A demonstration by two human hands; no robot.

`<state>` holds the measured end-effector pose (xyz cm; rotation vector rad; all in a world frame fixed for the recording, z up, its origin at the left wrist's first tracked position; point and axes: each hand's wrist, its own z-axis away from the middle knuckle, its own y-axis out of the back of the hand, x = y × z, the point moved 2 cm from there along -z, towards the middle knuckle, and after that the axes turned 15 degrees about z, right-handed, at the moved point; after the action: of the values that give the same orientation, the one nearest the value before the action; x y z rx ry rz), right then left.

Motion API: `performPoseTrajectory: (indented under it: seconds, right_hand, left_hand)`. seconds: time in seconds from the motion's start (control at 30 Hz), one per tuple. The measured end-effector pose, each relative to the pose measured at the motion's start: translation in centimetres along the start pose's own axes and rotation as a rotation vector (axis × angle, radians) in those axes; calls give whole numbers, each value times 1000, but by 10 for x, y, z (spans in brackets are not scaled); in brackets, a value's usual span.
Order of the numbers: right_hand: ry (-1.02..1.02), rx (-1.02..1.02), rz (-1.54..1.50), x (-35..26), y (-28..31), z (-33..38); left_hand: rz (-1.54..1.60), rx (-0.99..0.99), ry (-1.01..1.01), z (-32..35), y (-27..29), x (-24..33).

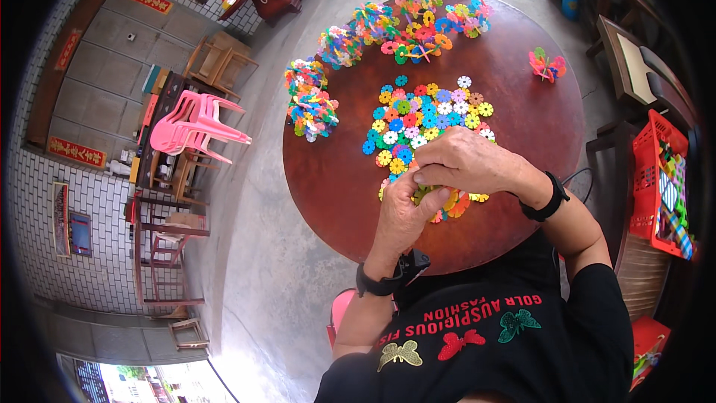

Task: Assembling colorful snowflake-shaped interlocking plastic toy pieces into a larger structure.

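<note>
My left hand (401, 213) and my right hand (464, 163) meet over the near edge of a round dark red table (522, 127). Together they grip a small cluster of joined plastic snowflake discs (450, 205), orange, yellow and green, mostly hidden under my fingers. Just beyond my hands lies a flat pile of loose coloured discs (425, 116). Both wrists wear black bands.
Several built-up disc clusters line the table's far edge (418, 19) and left side (309, 101); a small pink one (547, 66) sits at the right. Stacked pink plastic chairs (195, 125) stand to the left, and a red basket (660, 179) of pieces to the right.
</note>
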<state>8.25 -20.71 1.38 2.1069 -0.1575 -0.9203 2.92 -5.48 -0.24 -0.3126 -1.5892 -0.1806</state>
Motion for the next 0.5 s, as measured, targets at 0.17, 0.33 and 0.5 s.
performPoseTrajectory:
  seconds: [0.17, 0.33, 0.5]
  right_hand:
    - [27, 58, -202, -1, -2, -1]
    - [-295, -29, -812, 1, -6, -1]
    - [-366, 219, -732, 28, 5, -9]
  left_hand:
    - [-35, 47, -51, 0, 1, 9]
    - [78, 12, -82, 2, -3, 26]
    - [-169, 61, -122, 3, 3, 7]
